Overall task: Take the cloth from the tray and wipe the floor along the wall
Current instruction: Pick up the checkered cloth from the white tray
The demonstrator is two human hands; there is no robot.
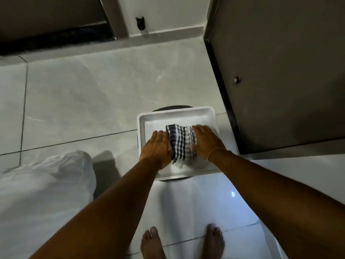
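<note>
A white rectangular tray [173, 114] rests on a dark round stool on the tiled floor. Inside it lies a folded cloth [182, 144] with dark blue and white checks. My left hand [157, 148] presses against the cloth's left edge, fingers wrapped under it. My right hand [206, 141] lies on the cloth's right side with the thumb over the fabric. Both hands hold the cloth between them, low in the tray. The wall's skirting [168, 35] runs along the far edge of the floor.
A brown door [280, 71] with a small round stopper [237, 79] stands at the right. A white bed sheet or pillow [43, 193] fills the lower left. My bare feet [183, 242] stand on the pale tiles just before the stool. A dark gap under furniture sits at the top left.
</note>
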